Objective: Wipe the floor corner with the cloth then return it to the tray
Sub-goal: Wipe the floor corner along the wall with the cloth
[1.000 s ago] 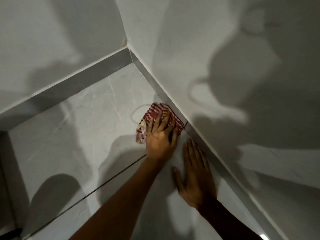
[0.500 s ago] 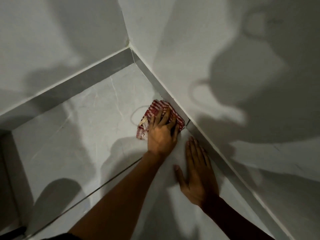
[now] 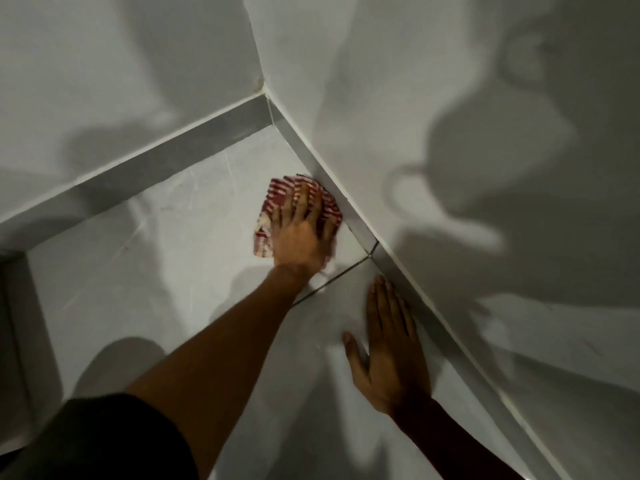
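Observation:
A red-and-white striped cloth (image 3: 277, 199) lies bunched on the pale floor tile, against the grey skirting of the right wall. My left hand (image 3: 301, 237) presses down on it with fingers spread; motion blur smears the fingers. The floor corner (image 3: 268, 124), where both skirtings meet, is a short way beyond the cloth. My right hand (image 3: 391, 344) rests flat on the floor nearer to me, fingers together beside the skirting, holding nothing. No tray is in view.
Two white walls with grey skirting (image 3: 166, 157) close in the far and right sides. A dark grout line (image 3: 332, 282) crosses the floor between my hands. A dark vertical edge (image 3: 14, 306) stands at the left. Heavy shadows cover the walls.
My left hand has slid the cloth along the right skirting, away from the grout line and closer to the corner. My right hand stays flat in about the same place.

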`<action>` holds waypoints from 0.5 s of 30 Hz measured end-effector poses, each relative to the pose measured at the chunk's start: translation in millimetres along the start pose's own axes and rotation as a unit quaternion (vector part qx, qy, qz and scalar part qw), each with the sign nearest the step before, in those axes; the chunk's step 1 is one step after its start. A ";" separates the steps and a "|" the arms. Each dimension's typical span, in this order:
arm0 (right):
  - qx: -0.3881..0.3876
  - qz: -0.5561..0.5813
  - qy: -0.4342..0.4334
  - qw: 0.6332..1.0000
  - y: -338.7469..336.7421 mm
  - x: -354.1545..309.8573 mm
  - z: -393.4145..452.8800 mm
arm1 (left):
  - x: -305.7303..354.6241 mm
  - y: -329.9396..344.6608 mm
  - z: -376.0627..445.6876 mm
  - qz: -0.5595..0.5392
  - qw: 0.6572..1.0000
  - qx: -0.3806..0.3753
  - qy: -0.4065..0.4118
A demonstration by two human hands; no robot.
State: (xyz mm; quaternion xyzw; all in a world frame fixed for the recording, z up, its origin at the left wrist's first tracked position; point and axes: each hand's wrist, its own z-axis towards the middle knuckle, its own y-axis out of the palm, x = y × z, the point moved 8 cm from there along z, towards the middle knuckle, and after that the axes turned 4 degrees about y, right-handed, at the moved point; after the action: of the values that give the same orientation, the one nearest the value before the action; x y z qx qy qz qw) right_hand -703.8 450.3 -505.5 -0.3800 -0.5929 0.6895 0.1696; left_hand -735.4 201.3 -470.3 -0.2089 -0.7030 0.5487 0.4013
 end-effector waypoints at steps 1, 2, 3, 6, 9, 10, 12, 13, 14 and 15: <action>0.003 -0.002 0.000 1.000 0.4 0.4 0.0 | 11.7 2.9 -9.3 -0.006 1.000 0.017 0.000; 0.008 -0.005 0.001 1.000 0.5 1.2 -0.1 | 22.0 5.4 -20.8 -0.012 0.999 0.031 0.004; 0.011 -0.009 0.003 1.000 0.6 1.7 0.1 | 29.5 8.3 -32.1 -0.016 0.999 0.036 0.012; 0.010 -0.009 0.008 1.000 1.5 3.5 0.4 | 34.6 17.1 -54.1 0.000 0.996 0.023 0.080; 0.006 0.001 0.008 1.000 1.3 2.2 0.8 | 25.4 17.2 -51.5 0.015 0.992 0.004 0.124; 0.005 0.002 0.009 1.000 1.1 2.5 0.9 | 24.4 15.9 -49.4 0.023 0.992 0.011 0.127; 0.002 -0.001 0.013 1.000 0.0 2.8 0.7 | 24.3 16.3 -46.4 0.031 0.994 0.021 0.105; 0.001 -0.005 0.016 1.000 -0.5 2.7 0.8 | 24.7 16.9 -43.3 0.024 0.996 0.025 0.084; 0.001 -0.010 0.018 1.000 -0.7 1.9 0.9 | 24.0 17.3 -38.8 0.011 0.998 0.029 0.057; 0.003 -0.013 0.017 1.000 -1.0 0.8 1.2 | 22.4 16.7 -32.7 -0.001 0.999 0.033 0.031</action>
State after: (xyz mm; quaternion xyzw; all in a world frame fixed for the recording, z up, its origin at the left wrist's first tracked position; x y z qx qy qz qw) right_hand -705.4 450.3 -504.8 -0.3837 -0.5926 0.6825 0.1894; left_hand -725.1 242.7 -476.0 -0.2117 -0.6721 0.5646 0.4297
